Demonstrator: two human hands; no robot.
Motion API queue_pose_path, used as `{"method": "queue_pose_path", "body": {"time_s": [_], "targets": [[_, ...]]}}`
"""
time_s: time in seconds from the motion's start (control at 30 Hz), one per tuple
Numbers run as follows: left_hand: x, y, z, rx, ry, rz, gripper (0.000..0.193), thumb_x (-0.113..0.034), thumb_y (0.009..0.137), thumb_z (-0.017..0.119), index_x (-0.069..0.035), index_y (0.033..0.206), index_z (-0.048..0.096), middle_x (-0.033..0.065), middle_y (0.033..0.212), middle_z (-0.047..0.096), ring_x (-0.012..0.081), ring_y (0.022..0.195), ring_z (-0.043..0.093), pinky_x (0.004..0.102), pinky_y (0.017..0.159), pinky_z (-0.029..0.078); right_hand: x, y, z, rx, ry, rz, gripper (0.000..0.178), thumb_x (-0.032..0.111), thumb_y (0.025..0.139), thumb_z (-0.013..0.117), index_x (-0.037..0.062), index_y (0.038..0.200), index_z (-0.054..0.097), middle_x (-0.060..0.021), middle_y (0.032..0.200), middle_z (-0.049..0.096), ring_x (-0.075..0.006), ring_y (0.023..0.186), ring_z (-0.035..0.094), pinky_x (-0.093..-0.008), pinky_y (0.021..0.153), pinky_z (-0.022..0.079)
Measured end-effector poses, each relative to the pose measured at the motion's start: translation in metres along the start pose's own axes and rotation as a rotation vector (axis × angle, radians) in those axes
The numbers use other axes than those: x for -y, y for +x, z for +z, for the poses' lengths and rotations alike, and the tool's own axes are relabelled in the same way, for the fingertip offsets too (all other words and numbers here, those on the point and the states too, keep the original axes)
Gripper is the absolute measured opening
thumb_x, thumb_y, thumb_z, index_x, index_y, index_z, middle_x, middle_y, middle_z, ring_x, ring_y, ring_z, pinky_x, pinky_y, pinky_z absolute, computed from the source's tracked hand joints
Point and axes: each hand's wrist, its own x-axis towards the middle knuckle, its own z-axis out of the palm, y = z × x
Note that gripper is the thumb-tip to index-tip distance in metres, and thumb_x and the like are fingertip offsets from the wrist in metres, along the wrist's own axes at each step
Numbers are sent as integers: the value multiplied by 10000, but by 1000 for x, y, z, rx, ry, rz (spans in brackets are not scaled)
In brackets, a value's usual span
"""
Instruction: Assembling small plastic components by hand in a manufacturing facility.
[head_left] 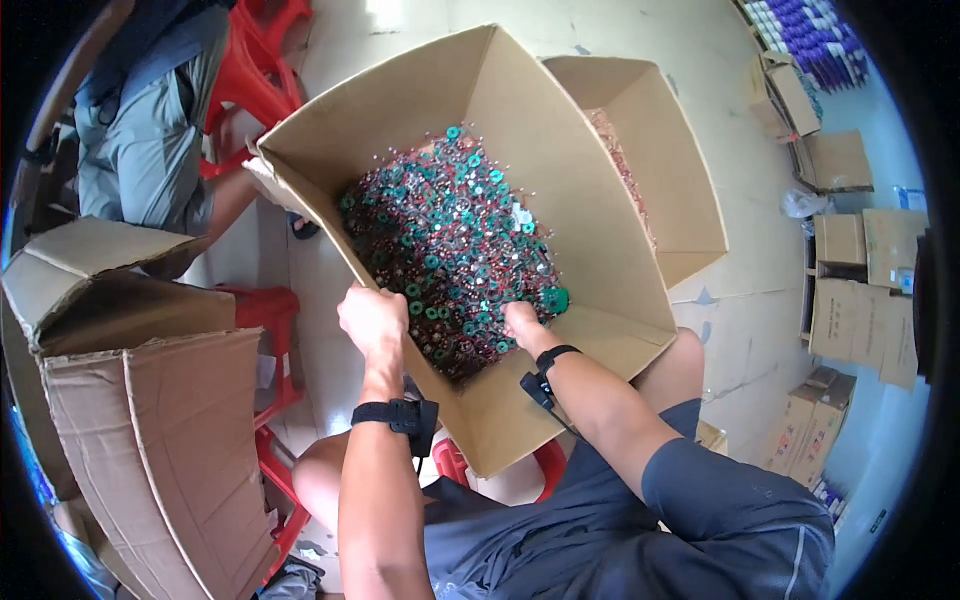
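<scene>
A large open cardboard box (590, 230) stands tilted in front of me. Its bottom is covered with a heap of small parts (440, 230), red thin pieces with pins mixed with green rings. My left hand (375, 318) is closed over the near left edge of this box, the fingers curled round the cardboard. Inside the box, at the near right of the heap, my right hand (520, 322) has its fingers drawn together among the parts; whatever they hold is hidden. Just beyond it lies a larger green round piece (555, 299). A small white piece (521, 216) rests on the heap.
A second open box (680, 190) with reddish parts stands behind on the right. At left is another cardboard box (160, 450), beside red plastic stools (255, 80) and a seated person (150, 150). Stacked cartons (860, 320) line the right wall.
</scene>
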Motion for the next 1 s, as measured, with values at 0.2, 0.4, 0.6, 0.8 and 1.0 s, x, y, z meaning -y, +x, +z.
{"method": "queue_pose_path", "body": {"time_s": [0.2,0.4,0.6,0.8,1.0], "targets": [[32,6,-13,11,-35,-13,237,-145,749,701,30,907,725,265,908,711,395,910,709,449,876,568,89,-123,-1,338,193,256,81,154,921,577,103,865,546,13,581,361,-154,556,439,-404,773,506],[61,-17,-15,-139,-177,118,417,-101,791,626,31,1162,490,301,989,661,460,948,665,528,871,538,140,-278,-48,653,255,116,68,153,958,564,96,987,588,46,583,378,-141,593,463,-463,919,488],[81,-173,-14,-327,-242,605,689,-113,784,648,116,1373,372,400,1349,418,527,1276,415,551,1134,293,112,-401,-115,803,439,-8,155,193,980,546,62,1027,612,28,656,502,-163,687,534,-626,1058,411],[96,-314,-31,723,-903,607,384,-282,1031,541,-3,1293,579,146,1234,635,207,1163,586,333,1003,463,59,-441,-160,975,545,105,134,182,994,526,87,1013,619,11,707,538,-197,770,560,-744,1041,337],[112,-340,-59,1434,-1365,311,518,-305,1034,534,-46,1465,407,119,1382,547,225,1224,573,349,1020,481,34,-460,-165,884,774,-157,93,187,1005,510,128,1014,581,16,676,453,-164,722,520,-706,1012,396]]}}
